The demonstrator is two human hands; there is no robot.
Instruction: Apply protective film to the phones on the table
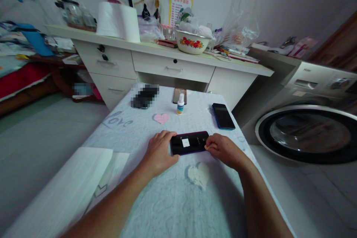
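Observation:
A dark phone with purplish edges lies flat on the cloth-covered table, with a small white square on its glossy face. My left hand grips the phone's left end, fingers at the far edge and thumb at the near edge. At the right end, my right hand is closed, its bunched fingertips touching the glossy surface; whatever they pinch, if anything, is hidden. Just beyond stands a small white spray bottle with a blue and yellow label. Behind it lies a phone case with a brownish rim.
Another phone lies toward the right edge, and a blurred-out dark object lies far left. White paper towel sheets are at the near left. Beyond is a white desk with a floral bowl; a washing machine stands right.

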